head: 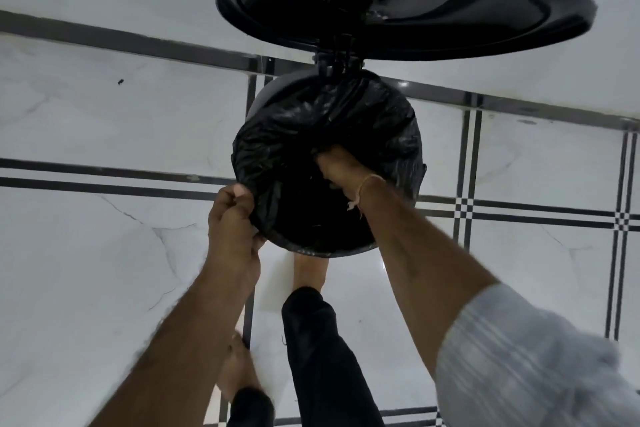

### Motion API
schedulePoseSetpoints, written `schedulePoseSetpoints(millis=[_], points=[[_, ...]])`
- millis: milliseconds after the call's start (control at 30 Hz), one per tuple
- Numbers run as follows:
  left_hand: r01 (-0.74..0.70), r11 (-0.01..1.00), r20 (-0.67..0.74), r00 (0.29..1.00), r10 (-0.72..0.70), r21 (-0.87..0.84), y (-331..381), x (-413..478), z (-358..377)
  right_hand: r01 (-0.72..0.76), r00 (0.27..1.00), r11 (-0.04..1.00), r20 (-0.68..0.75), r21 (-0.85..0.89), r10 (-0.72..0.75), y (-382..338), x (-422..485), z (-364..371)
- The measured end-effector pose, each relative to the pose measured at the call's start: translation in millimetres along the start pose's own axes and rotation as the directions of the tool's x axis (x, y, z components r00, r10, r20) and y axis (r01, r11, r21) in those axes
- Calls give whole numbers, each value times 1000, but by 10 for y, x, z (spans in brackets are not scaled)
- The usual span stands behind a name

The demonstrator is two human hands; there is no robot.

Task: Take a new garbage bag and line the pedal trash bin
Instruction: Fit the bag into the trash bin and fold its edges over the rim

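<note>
A round pedal trash bin (263, 97) stands on the floor with its black lid (405, 0) raised towards the wall. A black garbage bag (346, 118) is draped over the bin's mouth and folded over the rim. My left hand (233, 218) pinches the bag's edge at the near left rim. My right hand (337, 166) reaches down inside the bag, its fingers closed against the plastic on the far inner side. A thread band circles my right wrist. The bin's pedal is hidden under my right foot.
White marble-look floor tiles with black stripe borders (104, 173) surround the bin. A dark skirting strip (138, 42) runs along the wall behind it. My bare right foot (310, 274) is at the bin's base and my left foot (239, 367) is behind it.
</note>
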State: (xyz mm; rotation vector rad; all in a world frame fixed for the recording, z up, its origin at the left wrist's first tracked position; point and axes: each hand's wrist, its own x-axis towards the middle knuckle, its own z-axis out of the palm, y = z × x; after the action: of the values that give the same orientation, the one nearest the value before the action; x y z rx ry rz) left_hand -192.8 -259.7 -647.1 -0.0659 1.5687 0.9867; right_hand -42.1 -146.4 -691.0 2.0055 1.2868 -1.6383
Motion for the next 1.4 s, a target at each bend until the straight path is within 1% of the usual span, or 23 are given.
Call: schedulePoseSetpoints(millis=[33, 100, 133, 167, 200, 233, 300, 367, 400, 467, 533, 600, 667, 733, 800, 833, 900, 1033, 1133, 1233, 1300, 1333, 1400], points=[[4, 1000, 1, 1000, -4, 6, -2, -3, -9, 53, 994, 999, -94, 12, -52, -12, -87, 9], [10, 1000, -4, 1000, -10, 11, 16, -25, -5, 230, 919, 969, -347, 88, -186, 46, -451, 133], [9, 1000, -10, 1000, -9, 8, 27, -35, -3, 299, 911, 943, -336, 145, -237, 22, -645, 211], [6, 1000, -15, 1000, -6, 3, 28, -45, -1, 328, 930, 919, -246, 218, -274, -18, -760, 291], [2, 1000, -18, 1000, -2, 1, 25, -58, 5, 302, 952, 919, -126, 254, -278, -52, -772, 383], [0, 1000, -15, 1000, 1, 9, 19, -60, 17, 281, 960, 932, -68, 228, -273, -113, -698, 428], [-2, 1000, -21, 1000, 3, 23, 12, -43, 13, 231, 971, 970, -74, 80, -226, -360, -408, 400], [4, 1000, -27, 1000, -4, 22, 16, -13, -11, 132, 980, 989, -143, -69, -141, -595, -149, 335], [1, 1000, -26, 1000, -1, 29, 24, 3, -30, 109, 980, 989, -159, -95, -123, -670, -43, 310], [-25, 998, -46, 999, 27, 56, 41, 12, -28, 124, 976, 985, -163, -123, -143, -717, -4, 266], [-133, 977, -127, 980, 155, 168, 91, 16, -11, 178, 956, 974, -208, -138, -205, -660, -123, 260], [-338, 865, -122, 906, 406, 372, 221, 72, 48, 243, 919, 963, -291, -118, -268, -555, -314, 228], [-507, 664, 29, 806, 591, 550, 398, 208, 140, 347, 856, 930, -364, -121, -367, -452, -412, 167], [-573, 522, 169, 759, 628, 632, 570, 370, 243, 443, 745, 872, -454, -209, -488, -387, -454, 76], [-588, 493, 195, 746, 637, 641, 709, 497, 321, 483, 617, 821, -548, -303, -565, -355, -470, -20], [-587, 501, 183, 745, 642, 636, 764, 553, 340, 503, 574, 798, -562, -332, -595, -346, -471, -58], [-578, 530, 174, 761, 625, 621, 832, 649, 343, 534, 532, 751, -536, -388, -655, -338, -455, -107], [-511, 680, 211, 853, 477, 526, 903, 765, 338, 493, 525, 710, -479, -503, -704, -389, -363, -155], [-408, 744, 244, 913, 327, 529, 967, 802, 372, 425, 545, 715, -474, -555, -692, -445, -295, -190], [-201, 839, 208, 972, 107, 505, 1021, 851, 399, 391, 567, 723, -470, -570, -676, -525, -241, -236], [-86, 858, 175, 985, -5, 506, 1031, 868, 429, 369, 590, 734, -466, -571, -659, -572, -216, -273], [-59, 858, 154, 988, -24, 510, 1036, 865, 450, 376, 599, 741, -464, -556, -652, -587, -208, -293], [-73, 868, 127, 992, 12, 491, 1043, 843, 474, 437, 619, 767, -462, -470, -635, -568, -235, -320]])
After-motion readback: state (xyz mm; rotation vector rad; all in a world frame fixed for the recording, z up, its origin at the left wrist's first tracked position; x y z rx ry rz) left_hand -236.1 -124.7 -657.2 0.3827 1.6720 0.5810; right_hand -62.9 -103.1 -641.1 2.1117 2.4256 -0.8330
